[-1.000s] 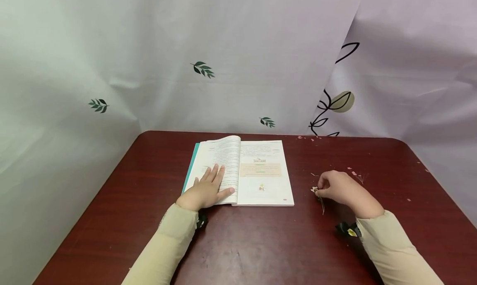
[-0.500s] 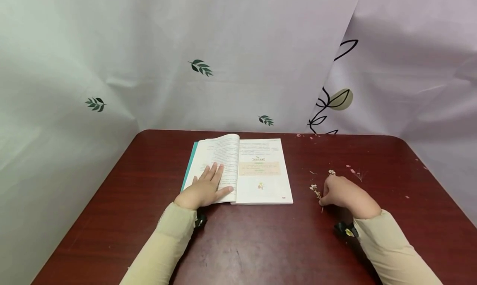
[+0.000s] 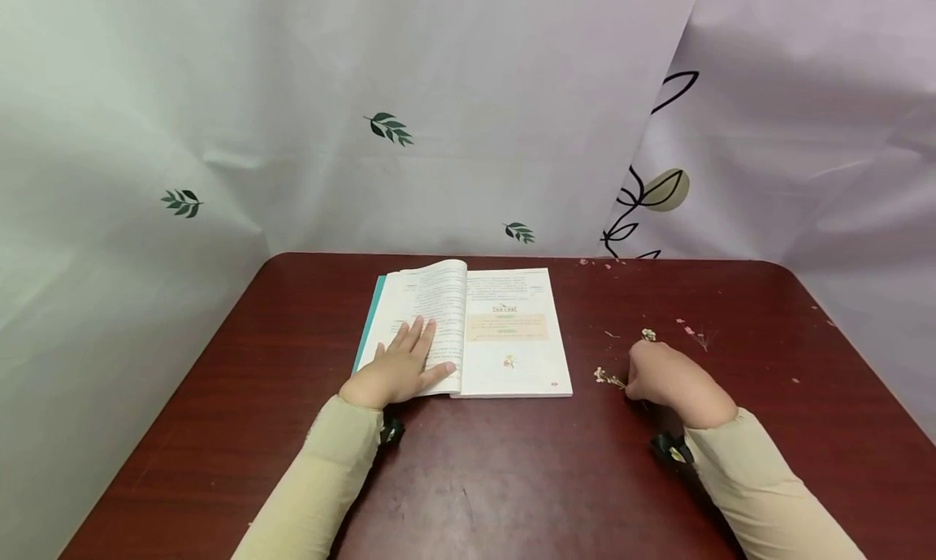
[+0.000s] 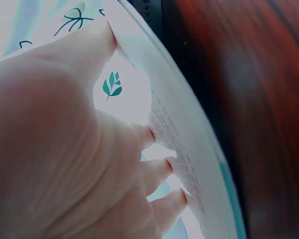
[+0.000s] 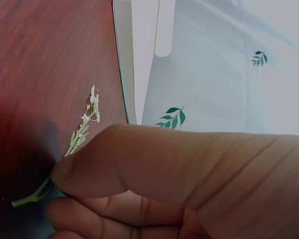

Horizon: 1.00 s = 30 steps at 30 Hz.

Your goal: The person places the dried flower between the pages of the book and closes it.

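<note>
My left hand (image 3: 398,369) lies spread on the left page of an open book (image 3: 519,332), fingers straight and thumb near the fold. In the left wrist view the fingertips press against the printed page (image 4: 177,144). To the right of the book, my right hand (image 3: 676,381) pinches a small dried flower sprig (image 5: 79,134) with pale white blossoms. The thumb crosses its stem in the right wrist view, and the green stem end (image 5: 27,200) sticks out past the thumb. In the head view the blossoms point left, toward the book, close over the table.
Another white blossom (image 3: 647,335) shows just beyond the right hand. A pink sprig (image 3: 702,338) lies farther right, and small pink petals (image 3: 610,266) are scattered near the back edge of the dark red table (image 3: 468,479). A patterned white curtain (image 3: 453,137) hangs behind.
The right hand has shifted its grip down the stem, and the sprig has turned so its blossoms point left. Another white blossom has come into view behind that hand. The left hand stays put.
</note>
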Available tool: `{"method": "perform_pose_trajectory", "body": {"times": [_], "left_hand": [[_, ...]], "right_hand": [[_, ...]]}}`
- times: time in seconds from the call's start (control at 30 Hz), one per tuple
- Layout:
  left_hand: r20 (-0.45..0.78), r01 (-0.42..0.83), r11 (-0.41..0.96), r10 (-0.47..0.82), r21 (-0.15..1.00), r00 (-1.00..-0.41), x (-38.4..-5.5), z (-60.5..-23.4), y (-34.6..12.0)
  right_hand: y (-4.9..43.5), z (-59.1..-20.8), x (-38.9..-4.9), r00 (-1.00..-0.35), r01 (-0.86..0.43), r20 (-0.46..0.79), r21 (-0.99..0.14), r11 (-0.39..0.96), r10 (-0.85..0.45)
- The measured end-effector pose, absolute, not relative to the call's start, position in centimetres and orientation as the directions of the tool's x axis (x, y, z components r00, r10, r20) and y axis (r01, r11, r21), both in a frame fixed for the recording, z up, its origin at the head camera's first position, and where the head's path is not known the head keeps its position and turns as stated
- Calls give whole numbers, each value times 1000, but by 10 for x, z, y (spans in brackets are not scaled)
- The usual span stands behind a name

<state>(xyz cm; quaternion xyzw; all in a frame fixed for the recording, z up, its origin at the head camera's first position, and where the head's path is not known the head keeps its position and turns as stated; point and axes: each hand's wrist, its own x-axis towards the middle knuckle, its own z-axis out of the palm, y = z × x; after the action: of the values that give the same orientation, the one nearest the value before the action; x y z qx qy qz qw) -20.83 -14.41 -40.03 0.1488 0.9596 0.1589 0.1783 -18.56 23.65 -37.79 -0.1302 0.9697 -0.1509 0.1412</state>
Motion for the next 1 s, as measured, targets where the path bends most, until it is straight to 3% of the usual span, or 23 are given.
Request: {"method": "perform_pose_trajectory", "body": {"times": [1.0], "left_hand": [[-308, 225, 901, 348, 371, -885, -211, -401, -146]], "right_hand": [[235, -385, -192, -914, -332, -113, -343, 879, -390]]}}
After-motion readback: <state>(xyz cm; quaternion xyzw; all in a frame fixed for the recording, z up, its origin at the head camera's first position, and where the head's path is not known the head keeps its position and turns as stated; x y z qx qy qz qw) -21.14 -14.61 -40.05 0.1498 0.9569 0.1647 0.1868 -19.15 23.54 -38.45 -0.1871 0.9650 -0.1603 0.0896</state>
